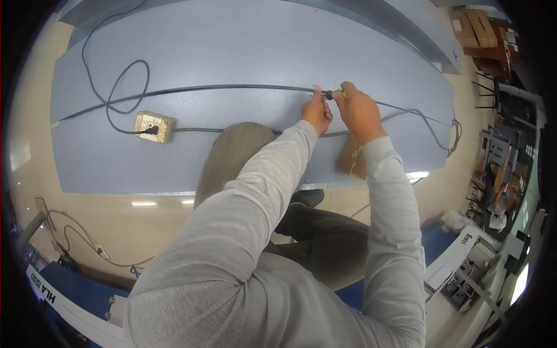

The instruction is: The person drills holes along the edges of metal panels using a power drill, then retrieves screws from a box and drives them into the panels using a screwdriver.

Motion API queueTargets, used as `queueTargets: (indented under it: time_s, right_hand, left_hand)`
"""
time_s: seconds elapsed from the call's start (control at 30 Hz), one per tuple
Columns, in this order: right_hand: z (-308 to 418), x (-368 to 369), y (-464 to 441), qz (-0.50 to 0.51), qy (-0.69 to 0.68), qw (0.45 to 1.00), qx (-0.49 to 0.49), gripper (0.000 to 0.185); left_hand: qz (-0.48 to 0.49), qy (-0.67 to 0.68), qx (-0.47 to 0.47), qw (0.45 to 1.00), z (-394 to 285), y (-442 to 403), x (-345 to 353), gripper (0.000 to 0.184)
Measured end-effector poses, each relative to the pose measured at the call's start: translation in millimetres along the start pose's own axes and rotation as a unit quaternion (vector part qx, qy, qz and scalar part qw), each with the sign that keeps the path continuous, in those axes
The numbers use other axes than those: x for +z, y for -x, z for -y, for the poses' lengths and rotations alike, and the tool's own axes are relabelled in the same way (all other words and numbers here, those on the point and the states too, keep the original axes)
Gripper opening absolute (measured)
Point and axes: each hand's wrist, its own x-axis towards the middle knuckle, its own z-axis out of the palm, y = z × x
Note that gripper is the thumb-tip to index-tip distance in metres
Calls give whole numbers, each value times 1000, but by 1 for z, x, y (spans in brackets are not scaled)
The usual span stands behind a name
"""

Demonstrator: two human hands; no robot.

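My right hand (361, 113) is closed round a screwdriver (330, 94) with a black and yellow-green handle, which lies nearly level and points left. At its tip is my left hand (317, 111), fingers curled and thumb raised; what they pinch is too small to make out. Both hands are over a large grey-blue metal panel (232, 64), right at a long dark seam (220, 87) that crosses it. Just below my right hand sits a small brown cardboard box (353, 158), partly hidden by my sleeve.
A worn socket box (165, 120) with a black plug (152, 130) rests on the panel at left. A grey cable (147, 72) loops above it. Another cable (432, 124) trails off the right end. My knee (235, 151) presses over the near edge. Cartons (473, 29) stand far right.
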Motion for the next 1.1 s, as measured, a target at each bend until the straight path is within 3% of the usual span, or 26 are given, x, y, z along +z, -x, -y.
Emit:
queueTargets:
  time_s: [0.03, 0.07, 0.13, 0.23, 0.33, 0.43, 0.53, 0.63, 0.7, 0.77, 0.87, 0.9, 1.0, 1.1]
  right_hand:
    - [8, -5, -3, 37, 28, 997, 67, 33]
    - [2, -3, -4, 6, 32, 999, 39, 32]
    - [-11, 4, -7, -53, 38, 998, -22, 29]
    - [-20, 8, -3, -150, -71, 964, -208, 28]
    - [-15, 7, -4, -80, 14, 993, -89, 37]
    - [-3, 1, -10, -21, 47, 999, -3, 34]
    - [-15, 6, -12, -43, 27, 996, -71, 31]
    - [-16, 15, -8, -46, 39, 997, -57, 36]
    - [-10, 18, -3, -43, 21, 999, 7, 40]
    - [-5, 15, -3, -42, -5, 998, 56, 44]
    - [-16, 8, 0, -62, -41, 996, 52, 43]
    - [-24, 7, 3, -144, -40, 989, 22, 44]
    - [-30, -36, 30, -252, -194, 947, 46, 39]
    - [-44, -58, 71, -185, -418, 882, 112, 33]
  left_hand:
    - [5, 29, -5, 1000, 0, -3, -1, 26]
    - [11, 14, -1, 1000, 2, -5, -2, 26]
    - [21, -14, 12, 1000, -1, -12, -3, 28]
    - [-14, -52, 33, 998, -4, -9, 0, 27]
    - [-48, -31, -2, 998, -6, 6, 8, 27]
    - [13, 15, 8, 1000, -2, -8, 2, 28]
    - [0, 2, 7, 1000, -4, -17, 0, 24]
    - [-49, -54, 29, 997, 1, -11, -9, 16]
    - [-4, -257, 105, 961, 6, -14, -35, 12]
    - [-54, -153, 34, 986, 6, -5, -24, 16]
    - [8, -210, 49, 976, -12, 21, -5, 22]
    - [12, -213, 44, 976, -17, 24, -3, 25]
    - [58, -215, 37, 974, -31, 46, 5, 26]
    - [111, -196, 36, 974, -35, 41, 1, 27]
